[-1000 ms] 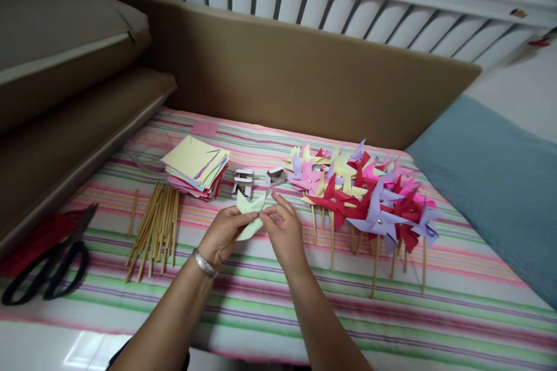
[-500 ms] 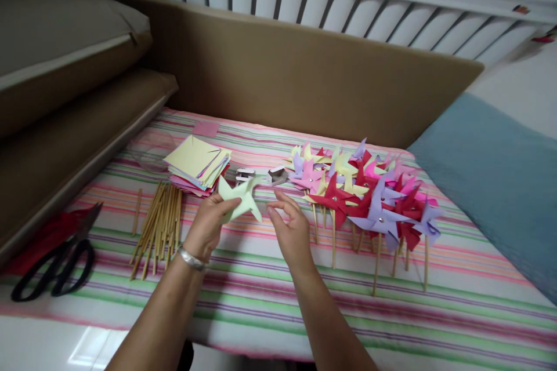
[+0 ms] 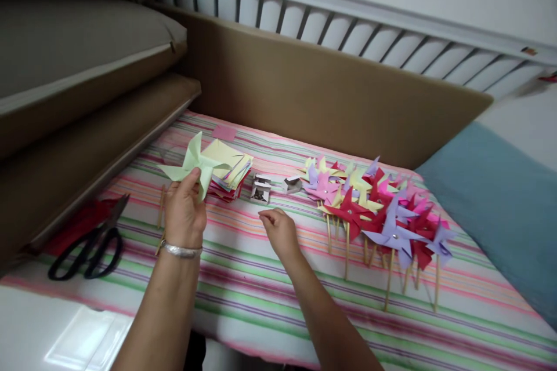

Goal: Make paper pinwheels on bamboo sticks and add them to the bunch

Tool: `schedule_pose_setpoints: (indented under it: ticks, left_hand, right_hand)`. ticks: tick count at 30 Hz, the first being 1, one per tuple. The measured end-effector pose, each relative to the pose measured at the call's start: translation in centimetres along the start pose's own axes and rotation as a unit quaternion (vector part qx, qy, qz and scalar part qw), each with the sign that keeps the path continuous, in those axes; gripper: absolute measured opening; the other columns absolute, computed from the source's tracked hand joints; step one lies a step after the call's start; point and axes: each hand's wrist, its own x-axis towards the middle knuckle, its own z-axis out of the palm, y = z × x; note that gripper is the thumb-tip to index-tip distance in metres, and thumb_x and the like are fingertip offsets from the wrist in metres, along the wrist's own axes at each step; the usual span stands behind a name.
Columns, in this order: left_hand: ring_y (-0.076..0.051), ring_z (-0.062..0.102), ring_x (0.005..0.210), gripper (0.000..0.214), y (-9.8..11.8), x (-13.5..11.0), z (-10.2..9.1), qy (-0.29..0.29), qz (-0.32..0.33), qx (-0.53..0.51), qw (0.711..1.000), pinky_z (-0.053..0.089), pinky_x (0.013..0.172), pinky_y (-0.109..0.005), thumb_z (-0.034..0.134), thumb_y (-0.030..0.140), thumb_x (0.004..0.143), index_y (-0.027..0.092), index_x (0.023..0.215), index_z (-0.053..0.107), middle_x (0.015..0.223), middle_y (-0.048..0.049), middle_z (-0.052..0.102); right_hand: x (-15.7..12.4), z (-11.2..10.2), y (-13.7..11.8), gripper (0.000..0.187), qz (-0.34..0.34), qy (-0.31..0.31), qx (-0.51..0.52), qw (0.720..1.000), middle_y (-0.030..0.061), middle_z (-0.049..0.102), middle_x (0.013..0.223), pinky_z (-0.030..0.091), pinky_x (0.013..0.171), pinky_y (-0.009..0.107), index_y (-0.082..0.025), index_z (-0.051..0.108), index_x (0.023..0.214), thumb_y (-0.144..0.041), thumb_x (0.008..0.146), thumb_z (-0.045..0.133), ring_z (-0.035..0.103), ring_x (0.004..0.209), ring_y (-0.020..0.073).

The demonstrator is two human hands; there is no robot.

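My left hand (image 3: 185,203), with a silver bangle at the wrist, pinches a pale green paper pinwheel (image 3: 198,163) at its centre, the blades spread and raised partly in front of a stack of coloured paper squares (image 3: 232,165). To the right, my right hand (image 3: 279,232) is low over the striped cloth with thumb and fingertips pressed together. Whatever those fingertips hold, if anything, is too small to make out. Just beyond them an opened small white box (image 3: 261,189) shows dark contents. Wooden sticks (image 3: 161,207) are mostly hidden behind my left hand and forearm.
Many-coloured pinwheels on sticks (image 3: 383,208) lie grouped at the right. Black-handled scissors (image 3: 93,246) rest at the left by red material (image 3: 78,223). Another small box (image 3: 292,184) and a pink paper piece (image 3: 224,133) lie farther back. A brown padded board (image 3: 326,93) borders the rear.
My left hand has raised the pale green pinwheel up and left, turning its blades. My right hand has moved slightly down and closed its fingertips. The view has shifted left.
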Motion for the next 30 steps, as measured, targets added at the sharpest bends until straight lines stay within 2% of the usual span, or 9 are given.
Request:
schedule_pose_setpoints:
  ticks: [3, 6, 11, 14, 19, 21, 24, 27, 30]
  left_hand:
    - [-0.009, 0.058, 0.060, 0.024, 0.2, 0.2, 0.0, 0.021, -0.034, -0.073, 0.997, 0.048, 0.073, -0.026, 0.077, 0.018, 0.050, 0.017, 0.054, 0.053, 0.053, 0.0072, 0.057]
    - [-0.008, 0.057, 0.057, 0.024, 0.1, 0.0, 0.1, 0.014, -0.052, -0.084, 0.995, 0.048, 0.073, -0.026, 0.077, 0.017, 0.050, 0.017, 0.054, 0.054, 0.051, 0.0078, 0.057]
    - [-0.011, 0.062, 0.060, 0.020, -0.3, -0.7, 0.6, -0.053, -0.100, -0.023, 0.993, 0.048, 0.067, -0.024, 0.078, 0.018, 0.050, 0.016, 0.055, 0.059, 0.056, 0.0036, 0.064]
    - [-0.012, 0.061, 0.054, 0.020, -0.8, -1.0, 0.8, -0.079, -0.149, 0.020, 0.986, 0.047, 0.058, -0.024, 0.080, 0.017, 0.046, 0.015, 0.053, 0.061, 0.055, 0.0015, 0.066]
    - [-0.013, 0.061, 0.054, 0.020, -1.3, -1.2, 0.9, -0.083, -0.168, 0.038, 0.982, 0.046, 0.055, -0.023, 0.081, 0.017, 0.045, 0.013, 0.057, 0.066, 0.056, -0.0003, 0.068]
    - [-0.013, 0.062, 0.054, 0.021, -1.4, -1.2, 0.8, -0.088, -0.169, 0.035, 0.981, 0.047, 0.055, -0.023, 0.082, 0.017, 0.044, 0.013, 0.059, 0.067, 0.058, -0.0008, 0.069]
    - [-0.013, 0.062, 0.055, 0.023, -1.4, -1.0, 0.7, -0.090, -0.163, 0.035, 0.982, 0.048, 0.055, -0.024, 0.082, 0.018, 0.045, 0.013, 0.063, 0.069, 0.064, -0.0023, 0.071]
    - [-0.014, 0.063, 0.054, 0.023, -1.4, -0.9, 0.6, -0.094, -0.151, 0.039, 0.983, 0.048, 0.055, -0.025, 0.082, 0.019, 0.046, 0.013, 0.064, 0.069, 0.064, -0.0029, 0.071]
    - [-0.015, 0.064, 0.057, 0.024, -1.3, -0.9, 0.6, -0.097, -0.146, 0.039, 0.984, 0.049, 0.056, -0.024, 0.082, 0.019, 0.046, 0.013, 0.066, 0.070, 0.065, -0.0032, 0.071]
  right_hand:
    - [2.2, -0.5, -0.5, 0.027, 0.011, -0.014, -0.085, 0.996, 0.0060, 0.068, 0.097, 0.047, 0.077, 0.030, -0.024, 0.069, 0.099, -0.022, 0.087, 0.045, 0.064, 0.090, 0.0202]
    - [4.8, -0.3, -1.3, 0.028, 0.020, -0.052, -0.165, 0.985, 0.0097, 0.070, 0.096, 0.047, 0.075, 0.035, -0.023, 0.069, 0.099, -0.024, 0.087, 0.044, 0.065, 0.091, 0.0252]
    - [8.6, 0.7, -2.8, 0.018, 0.055, -0.126, -0.255, 0.957, 0.0150, 0.072, 0.089, 0.047, 0.072, 0.032, -0.016, 0.072, 0.085, -0.019, 0.079, 0.054, 0.067, 0.089, 0.0270]
    - [9.6, 0.7, -3.3, 0.019, 0.059, -0.152, -0.266, 0.950, 0.0139, 0.071, 0.097, 0.048, 0.072, 0.030, -0.018, 0.071, 0.090, -0.021, 0.078, 0.057, 0.066, 0.093, 0.0269]
    - [9.6, 0.1, -3.6, 0.022, 0.050, -0.165, -0.240, 0.955, 0.0138, 0.069, 0.102, 0.049, 0.075, 0.033, -0.018, 0.068, 0.098, -0.024, 0.078, 0.061, 0.065, 0.097, 0.0284]
    - [9.6, 0.0, -3.4, 0.022, 0.054, -0.162, -0.225, 0.959, 0.0130, 0.068, 0.102, 0.049, 0.077, 0.034, -0.017, 0.066, 0.098, -0.027, 0.079, 0.062, 0.064, 0.096, 0.0258]
    - [9.3, -0.3, -2.9, 0.024, 0.064, -0.149, -0.192, 0.968, 0.0070, 0.066, 0.099, 0.050, 0.078, 0.036, -0.015, 0.062, 0.098, -0.035, 0.085, 0.058, 0.063, 0.090, 0.0190]
    - [7.9, -1.4, -1.6, 0.023, 0.059, -0.119, -0.140, 0.981, 0.0027, 0.064, 0.092, 0.049, 0.076, 0.034, -0.014, 0.062, 0.094, -0.034, 0.088, 0.052, 0.062, 0.087, 0.0176]
    - [4.8, -3.4, 0.9, 0.024, 0.063, -0.104, -0.074, 0.990, 0.0029, 0.067, 0.080, 0.045, 0.068, 0.026, -0.016, 0.064, 0.089, -0.026, 0.088, 0.042, 0.062, 0.078, 0.0158]
